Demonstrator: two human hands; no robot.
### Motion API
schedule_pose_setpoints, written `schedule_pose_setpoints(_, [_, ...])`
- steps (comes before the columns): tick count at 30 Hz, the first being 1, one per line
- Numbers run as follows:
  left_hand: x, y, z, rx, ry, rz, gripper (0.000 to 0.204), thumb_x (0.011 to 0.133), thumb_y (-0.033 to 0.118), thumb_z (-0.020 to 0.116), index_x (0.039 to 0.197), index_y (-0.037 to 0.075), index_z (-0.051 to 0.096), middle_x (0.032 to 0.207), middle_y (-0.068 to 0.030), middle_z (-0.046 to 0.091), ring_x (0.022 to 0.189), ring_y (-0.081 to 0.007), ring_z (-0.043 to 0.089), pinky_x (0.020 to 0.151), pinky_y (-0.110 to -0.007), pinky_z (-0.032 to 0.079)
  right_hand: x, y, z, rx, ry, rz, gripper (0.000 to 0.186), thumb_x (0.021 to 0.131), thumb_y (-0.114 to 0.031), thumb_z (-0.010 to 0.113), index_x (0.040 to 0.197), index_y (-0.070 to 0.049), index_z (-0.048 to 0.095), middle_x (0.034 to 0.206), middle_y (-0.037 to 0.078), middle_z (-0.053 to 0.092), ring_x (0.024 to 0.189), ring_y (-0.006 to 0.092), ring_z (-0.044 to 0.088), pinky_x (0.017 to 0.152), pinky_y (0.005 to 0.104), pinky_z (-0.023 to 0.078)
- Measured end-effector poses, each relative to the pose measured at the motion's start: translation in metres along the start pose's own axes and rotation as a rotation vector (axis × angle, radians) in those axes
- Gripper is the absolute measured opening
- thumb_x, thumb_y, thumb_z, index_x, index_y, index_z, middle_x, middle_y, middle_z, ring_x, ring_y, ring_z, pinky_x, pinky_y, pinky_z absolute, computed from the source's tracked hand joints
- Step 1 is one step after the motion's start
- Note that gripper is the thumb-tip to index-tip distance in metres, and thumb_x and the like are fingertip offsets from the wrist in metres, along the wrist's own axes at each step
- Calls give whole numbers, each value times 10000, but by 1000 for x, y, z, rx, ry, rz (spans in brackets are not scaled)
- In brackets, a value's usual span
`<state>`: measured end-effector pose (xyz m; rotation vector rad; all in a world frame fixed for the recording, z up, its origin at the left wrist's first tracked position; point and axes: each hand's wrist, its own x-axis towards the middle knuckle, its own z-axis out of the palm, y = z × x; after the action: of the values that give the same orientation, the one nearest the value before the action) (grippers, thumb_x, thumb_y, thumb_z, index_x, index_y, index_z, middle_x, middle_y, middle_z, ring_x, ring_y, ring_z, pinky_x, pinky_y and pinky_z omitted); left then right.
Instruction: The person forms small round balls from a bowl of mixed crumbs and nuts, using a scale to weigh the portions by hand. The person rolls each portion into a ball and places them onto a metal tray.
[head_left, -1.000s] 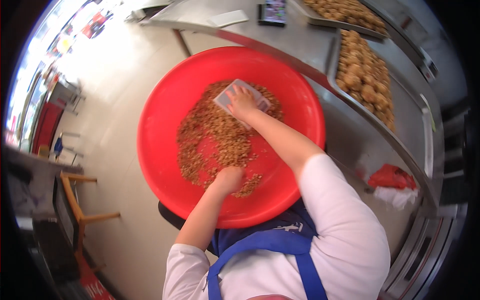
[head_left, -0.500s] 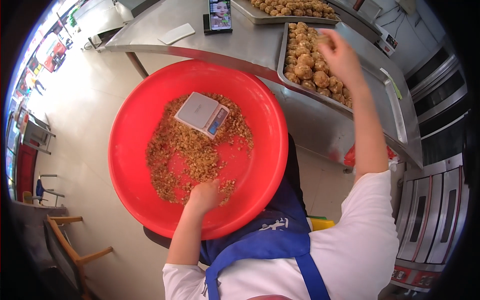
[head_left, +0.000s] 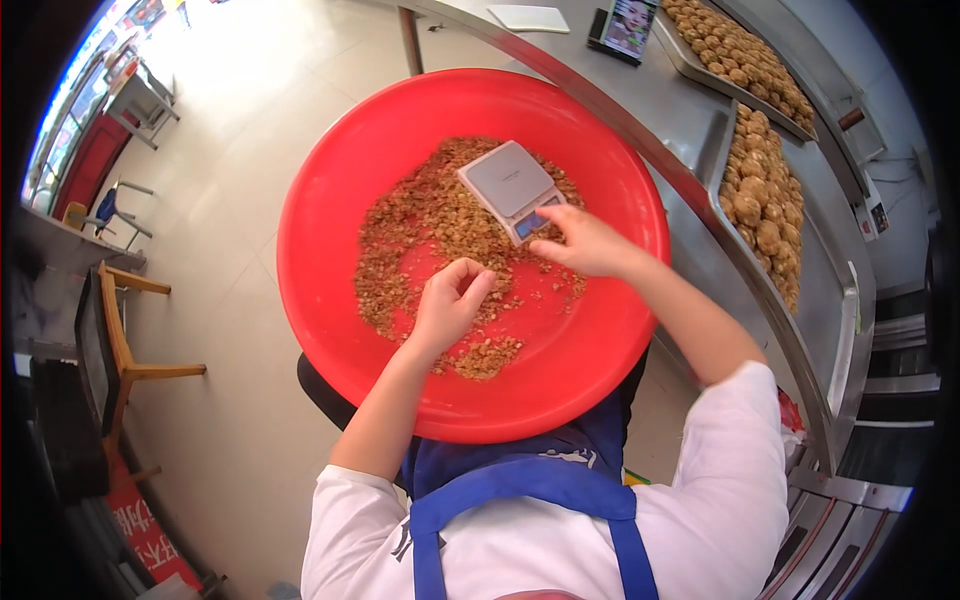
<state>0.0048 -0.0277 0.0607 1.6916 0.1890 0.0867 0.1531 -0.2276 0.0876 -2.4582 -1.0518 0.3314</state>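
A large red plastic basin (head_left: 335, 200) holds loose brown granular crumbs (head_left: 395, 220). A grey digital kitchen scale (head_left: 502, 180) rests on the crumbs toward the back right of the basin. My right hand (head_left: 590, 240) is open beside the scale's display, fingertips at its front edge and nothing seen in its grasp. My left hand (head_left: 452, 300) is curled in a pinch over the middle of the crumbs; what it holds, if anything, is hidden.
A steel table (head_left: 680, 180) to the right bears two trays of brown balls (head_left: 760, 190), a phone on a stand (head_left: 620, 30) and a white pad (head_left: 528, 18). A wooden chair (head_left: 118, 360) stands at the left, steel oven-like units (head_left: 830, 540) at lower right.
My right hand has come back from the ball tray to the scale's front edge. My left hand has risen a little from the lower crumbs.
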Motion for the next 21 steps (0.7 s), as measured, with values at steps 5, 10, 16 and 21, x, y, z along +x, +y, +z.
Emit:
schedule_pose_setpoints(5, [13, -7, -3, -485, 161, -75, 141, 957, 181, 529, 882, 64, 552, 785, 4, 567, 704, -69, 492, 656, -235, 416, 66, 28, 82, -259, 191, -142, 441, 827, -287, 630, 1135, 20, 553, 1158, 211, 559, 1085, 344, 548, 938, 416, 438])
schedule_pose_setpoints(10, [19, -8, -14, -879, 298, -168, 120, 966, 191, 508, 908, 96, 553, 782, -1, 566, 693, -91, 523, 640, -247, 432, 140, -24, 157, -310, 122, -435, 453, 835, -293, 613, 1141, 31, 531, 1216, 212, 524, 1170, 352, 474, 988, 420, 390])
schedule_pose_setpoints(16, [24, -8, -10, -847, 400, -64, 110, 957, 170, 495, 888, 95, 536, 764, 8, 551, 663, -85, 503, 615, -247, 419, 236, -32, 227, 40, 314, -4, 662, 842, -493, 566, 1310, -39, 454, 1367, 222, 418, 1249, 415, 387, 1027, 495, 337])
schedule_pose_setpoints(21, [8, -2, -17, -946, 459, -95, 122, 957, 157, 502, 884, 73, 553, 759, 15, 547, 665, -63, 478, 620, -213, 399, 187, -115, 236, -96, 101, -209, 586, 777, -512, 618, 1174, -87, 545, 1206, 159, 511, 1112, 347, 461, 910, 494, 387])
